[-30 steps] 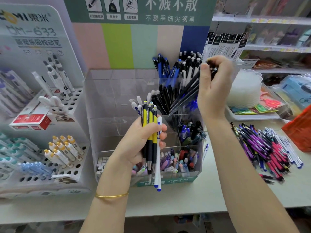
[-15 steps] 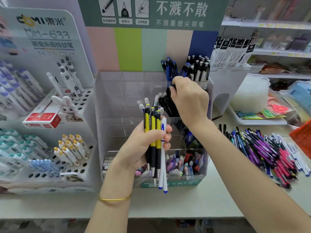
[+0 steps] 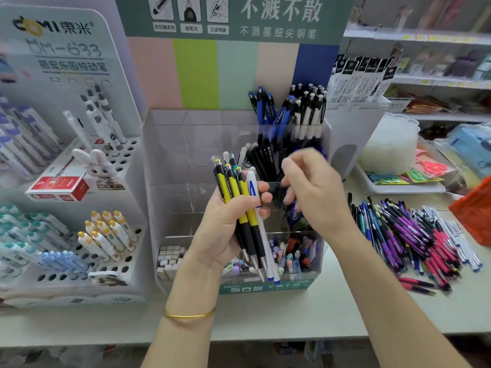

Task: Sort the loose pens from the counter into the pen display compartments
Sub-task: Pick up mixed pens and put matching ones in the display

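My left hand (image 3: 223, 235) grips a bunch of pens (image 3: 240, 200) upright in front of the clear pen display (image 3: 186, 155): three yellow-and-black ones, a white-and-blue one and a few more behind. My right hand (image 3: 310, 192) hovers blurred just right of that bunch, fingers loosely spread and holding nothing. Black pens (image 3: 261, 160) stand in the compartment behind it. Blue pens (image 3: 265, 107) and white-and-black pens (image 3: 308, 112) fill the back compartments. The loose pens (image 3: 414, 235) lie heaped on the counter at the right.
A white rack of cartoon pens (image 3: 79, 181) stands at the left. At the right rear a white tray (image 3: 398, 188) carries clear plastic pieces and packets. An orange basket (image 3: 475, 211) sits at the far right. The counter's front edge (image 3: 265, 338) runs below my arms.
My right hand lowered the black pens into the middle compartment, let them go, and has drawn back empty toward my left hand. The left hand kept its bunch.
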Demonstrator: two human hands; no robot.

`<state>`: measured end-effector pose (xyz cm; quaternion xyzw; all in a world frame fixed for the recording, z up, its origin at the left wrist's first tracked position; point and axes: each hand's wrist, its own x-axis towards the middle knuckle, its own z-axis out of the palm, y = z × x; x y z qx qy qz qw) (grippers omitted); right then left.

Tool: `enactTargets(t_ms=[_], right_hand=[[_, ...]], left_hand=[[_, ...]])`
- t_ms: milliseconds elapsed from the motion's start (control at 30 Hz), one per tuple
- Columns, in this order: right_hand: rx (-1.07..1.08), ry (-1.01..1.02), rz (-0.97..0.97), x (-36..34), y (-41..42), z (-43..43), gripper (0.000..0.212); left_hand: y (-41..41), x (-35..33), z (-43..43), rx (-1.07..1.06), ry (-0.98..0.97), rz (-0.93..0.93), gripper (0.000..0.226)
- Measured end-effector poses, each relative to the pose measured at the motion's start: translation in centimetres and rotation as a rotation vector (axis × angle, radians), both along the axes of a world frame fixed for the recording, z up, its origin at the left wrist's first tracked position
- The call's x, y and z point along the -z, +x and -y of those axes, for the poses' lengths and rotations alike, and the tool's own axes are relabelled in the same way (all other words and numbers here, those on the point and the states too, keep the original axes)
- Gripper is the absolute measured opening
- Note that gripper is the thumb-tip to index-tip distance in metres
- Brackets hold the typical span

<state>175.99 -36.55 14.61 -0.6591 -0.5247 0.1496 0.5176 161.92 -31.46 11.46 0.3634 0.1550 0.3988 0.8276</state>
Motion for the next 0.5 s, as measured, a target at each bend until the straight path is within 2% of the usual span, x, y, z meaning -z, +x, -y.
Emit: enactTargets(t_ms=[67, 167, 267, 367, 500], right_hand=[[-0.202, -0.249, -0.310, 0.3, -0.7, 1.6, 0.033], [-0.308, -0.365, -0.392, 1.0, -1.8, 2.4, 0.041], [-0.255, -0.269, -0.307, 2.1, -3.2, 2.3, 0.025], [-0.247, -0.115, -0.349, 3.1, -5.3, 2.3, 0.024], [-0.183, 0.056, -0.400, 3.9, -7.7, 2.1, 0.021]], left_hand=[[0.1, -0.2, 0.1, -0.026, -0.025, 0.049, 0.033], [0.2, -0.5, 0.2, -0.063, -0.061, 0.098, 0.032], [0.1, -1.1, 0.4, -0.172, -0.067, 0.096, 0.057], [-0.2, -1.4, 1.1, -0.317, 0.000, 0.107, 0.038], [-1.0, -1.9, 1.6, -0.348, 0.114, 0.165, 0.032]])
